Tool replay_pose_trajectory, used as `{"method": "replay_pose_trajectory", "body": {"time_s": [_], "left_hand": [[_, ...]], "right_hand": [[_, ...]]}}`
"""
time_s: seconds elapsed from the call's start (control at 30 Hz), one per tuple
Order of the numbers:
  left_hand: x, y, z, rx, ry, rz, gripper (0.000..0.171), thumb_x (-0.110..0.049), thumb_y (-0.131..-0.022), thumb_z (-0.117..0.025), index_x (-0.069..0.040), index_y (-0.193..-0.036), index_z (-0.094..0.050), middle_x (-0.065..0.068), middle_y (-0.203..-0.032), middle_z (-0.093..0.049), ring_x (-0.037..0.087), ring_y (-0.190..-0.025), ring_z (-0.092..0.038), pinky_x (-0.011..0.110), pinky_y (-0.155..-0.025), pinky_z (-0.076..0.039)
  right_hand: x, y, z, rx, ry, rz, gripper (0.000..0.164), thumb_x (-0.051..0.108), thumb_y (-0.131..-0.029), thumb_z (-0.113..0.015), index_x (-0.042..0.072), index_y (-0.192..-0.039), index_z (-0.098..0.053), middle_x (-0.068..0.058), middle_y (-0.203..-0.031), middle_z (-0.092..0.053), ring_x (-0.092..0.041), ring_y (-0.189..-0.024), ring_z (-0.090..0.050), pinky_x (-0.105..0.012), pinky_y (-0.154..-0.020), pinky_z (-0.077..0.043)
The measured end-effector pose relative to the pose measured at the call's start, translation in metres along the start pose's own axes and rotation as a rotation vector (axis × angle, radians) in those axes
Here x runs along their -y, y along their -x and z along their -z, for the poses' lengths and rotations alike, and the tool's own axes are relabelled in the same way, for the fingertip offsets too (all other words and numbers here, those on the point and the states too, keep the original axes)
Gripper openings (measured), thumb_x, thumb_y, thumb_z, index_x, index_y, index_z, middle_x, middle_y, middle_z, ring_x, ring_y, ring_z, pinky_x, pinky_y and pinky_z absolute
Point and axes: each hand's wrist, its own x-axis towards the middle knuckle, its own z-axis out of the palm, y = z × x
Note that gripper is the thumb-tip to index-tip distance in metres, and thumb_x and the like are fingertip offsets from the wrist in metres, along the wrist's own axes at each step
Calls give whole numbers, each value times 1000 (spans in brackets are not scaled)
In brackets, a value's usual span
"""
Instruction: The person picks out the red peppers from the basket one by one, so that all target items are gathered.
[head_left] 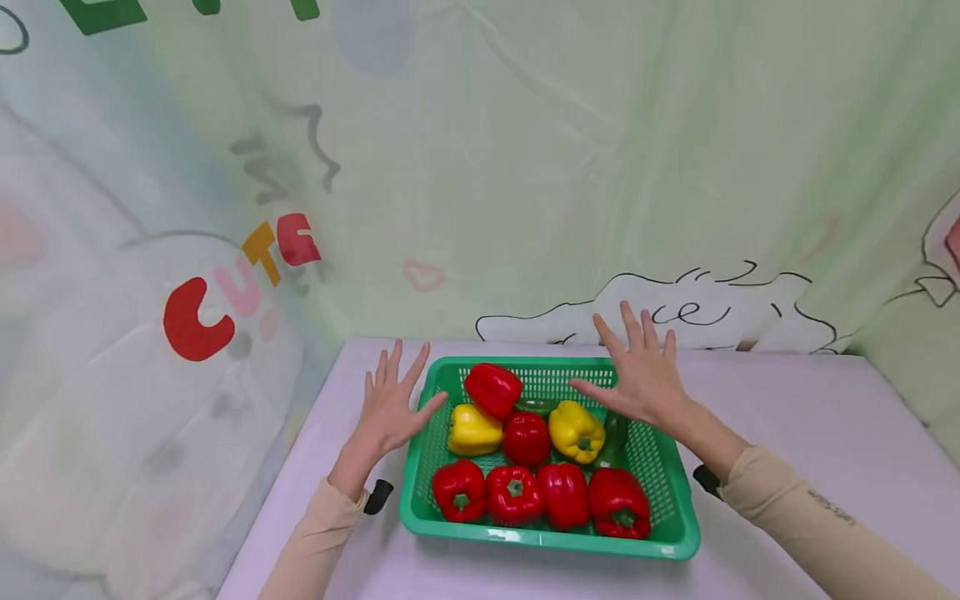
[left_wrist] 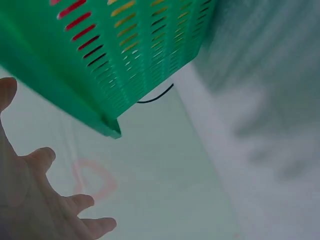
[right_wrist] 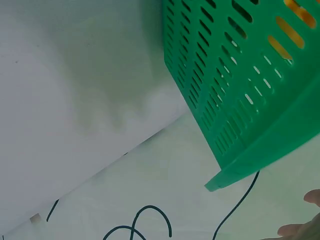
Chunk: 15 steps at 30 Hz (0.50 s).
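Note:
A green plastic basket point(head_left: 551, 540) with slotted walls sits on the table. Inside lie several red bell peppers point(head_left: 513, 493), two yellow bell peppers point(head_left: 576, 431) and dark green vegetables point(head_left: 613, 440), partly hidden. My left hand point(head_left: 387, 412) is spread above the basket's left rim, holding nothing. Over the back right part hovers my right hand point(head_left: 642, 379), its fingers straight and apart, also holding nothing. In the left wrist view the left hand point(left_wrist: 35, 200) shows beside the basket wall point(left_wrist: 135, 55). Only a few fingertips point(right_wrist: 290, 230) appear in the right wrist view, below the basket rim.
A pale lilac cloth covers the table point(head_left: 787, 433). Behind it hangs a light green curtain point(head_left: 525, 183) with printed drawings and letters, and it continues along the left side. Dark straps point(head_left: 379, 497) circle both wrists.

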Motion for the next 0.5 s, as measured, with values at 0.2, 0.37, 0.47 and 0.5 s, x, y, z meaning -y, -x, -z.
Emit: {"method": "replay_pose_trajectory", "body": {"time_s": [0.2, 0.37, 0.47, 0.5], "left_hand": [[5, 10, -11, -6, 65, -4, 79, -63, -91, -50, -35, -158, -18, 17, -163, -9, 42, -148, -7, 70, -110, -12], [8, 17, -21, -15, 105, -9, 78, -62, -91, -50, -34, -158, -20, 18, -163, -12, 44, -147, -11, 68, -110, -15], [11, 20, -26, 1, 127, -8, 78, -61, -92, -50, -34, -158, -19, 17, -163, -12, 44, -146, -12, 67, -111, -17], [12, 20, -28, 17, 150, -2, 78, -61, -92, -50, -35, -158, -18, 16, -163, -11, 43, -146, -13, 67, -110, -18]], "right_hand": [[-4, 1, 2, 19, -27, -1, 100, 62, -79, -66, 8, -155, -29, -29, -160, -7, -58, -140, -10, -78, -103, -6], [-4, 2, 2, 35, -45, -5, 100, 64, -80, -64, 8, -155, -28, -29, -160, -6, -58, -140, -10, -78, -103, -6], [-5, 3, 2, 44, -46, -10, 100, 64, -81, -64, 7, -155, -28, -30, -159, -6, -59, -139, -10, -78, -103, -6], [-6, 4, 1, 44, -46, -11, 100, 64, -81, -64, 7, -155, -28, -30, -159, -7, -59, -139, -10, -78, -103, -6]]}}
